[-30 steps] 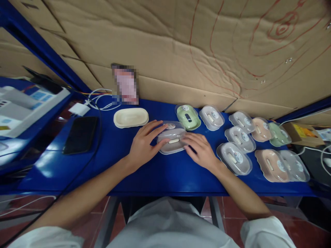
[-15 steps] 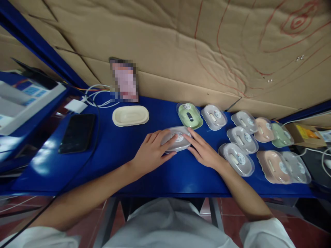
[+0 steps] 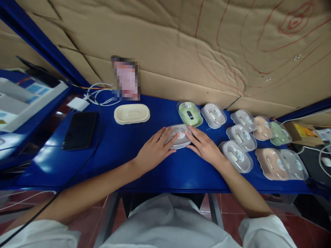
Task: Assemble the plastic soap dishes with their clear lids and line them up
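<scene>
A grey oval soap box (image 3: 184,140) with a clear lid and a round sticker sits on the blue table, long side facing me. My left hand (image 3: 154,148) grips its left end, with fingers over the lid and the thumb at the near edge. At the right end my right hand (image 3: 204,145) holds it likewise, fingertips on the lid and far rim. Parts of both ends are hidden under my fingers. Just behind stands a green soap box (image 3: 188,115) with a clear lid and a dark oval on top.
Several lidded boxes, such as a grey one (image 3: 236,156) and a pinkish one (image 3: 272,163), stand to the right. A cream oval tray (image 3: 131,114), a black phone (image 3: 79,131), a white charger (image 3: 78,103) and cables lie left. A cardboard wall (image 3: 160,41) closes the back.
Both hands stay on the grey soap box, with only slight finger shifts. The whole view has moved a little.
</scene>
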`<state>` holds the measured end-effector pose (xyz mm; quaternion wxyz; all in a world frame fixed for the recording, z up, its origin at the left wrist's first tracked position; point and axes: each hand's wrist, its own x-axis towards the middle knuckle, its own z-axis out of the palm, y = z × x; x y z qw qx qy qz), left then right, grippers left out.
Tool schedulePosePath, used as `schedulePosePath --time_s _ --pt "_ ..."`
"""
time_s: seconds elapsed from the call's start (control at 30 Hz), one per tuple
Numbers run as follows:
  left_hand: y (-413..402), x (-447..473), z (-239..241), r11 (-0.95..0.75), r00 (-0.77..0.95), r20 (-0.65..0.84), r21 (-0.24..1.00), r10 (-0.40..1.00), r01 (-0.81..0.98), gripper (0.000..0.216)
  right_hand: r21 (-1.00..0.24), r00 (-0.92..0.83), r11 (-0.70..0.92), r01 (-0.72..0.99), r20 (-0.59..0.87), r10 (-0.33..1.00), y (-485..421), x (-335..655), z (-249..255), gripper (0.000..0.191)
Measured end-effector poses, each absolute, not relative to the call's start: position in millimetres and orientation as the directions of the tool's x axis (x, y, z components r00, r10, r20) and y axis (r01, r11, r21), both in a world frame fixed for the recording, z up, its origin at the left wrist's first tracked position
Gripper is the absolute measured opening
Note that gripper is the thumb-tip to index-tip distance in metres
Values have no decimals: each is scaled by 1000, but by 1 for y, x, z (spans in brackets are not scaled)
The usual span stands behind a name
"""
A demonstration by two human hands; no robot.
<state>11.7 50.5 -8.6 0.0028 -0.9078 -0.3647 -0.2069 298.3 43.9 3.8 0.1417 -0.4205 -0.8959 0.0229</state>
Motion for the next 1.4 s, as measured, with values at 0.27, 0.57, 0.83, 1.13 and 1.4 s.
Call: schedulePosePath --time_s 0.27,0.57,0.83,1.13,1.4 --pt "66 5 -2 -830 700 447 276 557 485 52 -116 -632 659 743 202 748 24 301 19 60" --pt "105 -37 3 -361 283 360 171 889 917 41 -10 -331 342 939 231 915 -15 342 28 55" --pt "82 -12 1 -810 787 221 283 576 513 42 -22 -235 249 968 254 938 1 326 22 56" --pt "70 -5 10 -871 808 361 351 466 345 32 13 -151 153 988 291 945 24 305 28 60" --pt "85 -18 19 -793 773 209 286 599 537 33 19 -382 388 921 223 897 103 234 39 60"
